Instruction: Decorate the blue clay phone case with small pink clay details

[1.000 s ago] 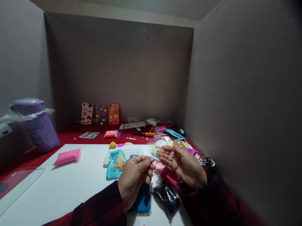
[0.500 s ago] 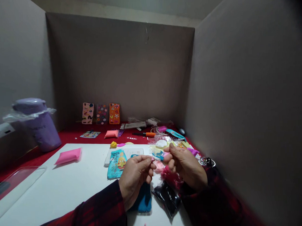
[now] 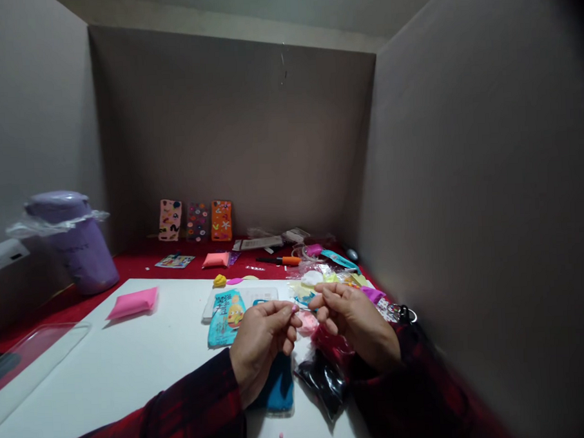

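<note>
Between the thumb and forefinger of my left hand (image 3: 265, 336) is a small pink clay piece (image 3: 294, 308). My right hand (image 3: 357, 316) has its fingers pinched around a thin rod-like tool (image 3: 305, 309), whose tip points at the clay; most of the tool is hidden by the fingers. Beneath my left hand lies a blue phone case (image 3: 280, 390), partly covered. Beside it are a black clay bag (image 3: 323, 380), a dark red bag (image 3: 333, 344) and a lump of light pink clay (image 3: 307, 322). One tiny pink ball (image 3: 281, 436) rests near the front edge.
A blue printed packet (image 3: 223, 322) lies left of my hands, and a pink clay packet (image 3: 134, 304) farther left. Decorated phone cases (image 3: 196, 221) stand at the back. A purple bin (image 3: 83, 247) is at left; a grey partition (image 3: 465, 192) rises at right.
My right hand has shifted slightly left and its fingers have turned a little around the tool. The left hand stays in place with the pink clay piece.
</note>
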Action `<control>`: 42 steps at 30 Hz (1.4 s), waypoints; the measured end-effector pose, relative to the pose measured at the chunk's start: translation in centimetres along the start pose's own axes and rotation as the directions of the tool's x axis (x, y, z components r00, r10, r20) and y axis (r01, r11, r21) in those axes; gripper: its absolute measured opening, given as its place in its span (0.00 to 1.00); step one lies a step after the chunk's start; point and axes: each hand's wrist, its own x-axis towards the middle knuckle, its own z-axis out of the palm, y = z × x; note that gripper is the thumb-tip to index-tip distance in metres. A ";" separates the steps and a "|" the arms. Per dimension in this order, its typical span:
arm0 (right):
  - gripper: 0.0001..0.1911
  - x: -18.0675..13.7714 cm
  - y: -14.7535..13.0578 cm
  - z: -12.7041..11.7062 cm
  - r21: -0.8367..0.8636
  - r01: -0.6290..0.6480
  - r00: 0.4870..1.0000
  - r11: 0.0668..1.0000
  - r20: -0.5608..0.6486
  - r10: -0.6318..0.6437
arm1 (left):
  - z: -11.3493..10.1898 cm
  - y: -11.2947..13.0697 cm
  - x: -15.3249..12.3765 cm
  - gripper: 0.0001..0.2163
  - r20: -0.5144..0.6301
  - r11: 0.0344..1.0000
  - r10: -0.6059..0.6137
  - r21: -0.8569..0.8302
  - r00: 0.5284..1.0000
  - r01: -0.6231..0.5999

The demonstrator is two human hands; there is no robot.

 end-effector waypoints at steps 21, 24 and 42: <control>0.14 -0.5 0.1 1.0 -0.190 0.096 0.995 0.977 0.030 -0.092 | -0.2 0.0 -0.1 0.05 0.000 1.000 -0.017 -0.021 1.000 0.017; 0.12 -0.6 0.0 1.2 -0.265 0.143 0.990 0.953 0.037 -0.138 | -0.1 0.1 -0.2 0.05 0.030 0.999 -0.031 -0.021 0.999 0.032; 0.05 -0.4 -0.2 0.7 -0.469 0.294 0.956 0.833 0.165 -0.245 | -0.1 0.1 -0.6 0.05 0.135 0.997 -0.075 0.008 0.988 0.075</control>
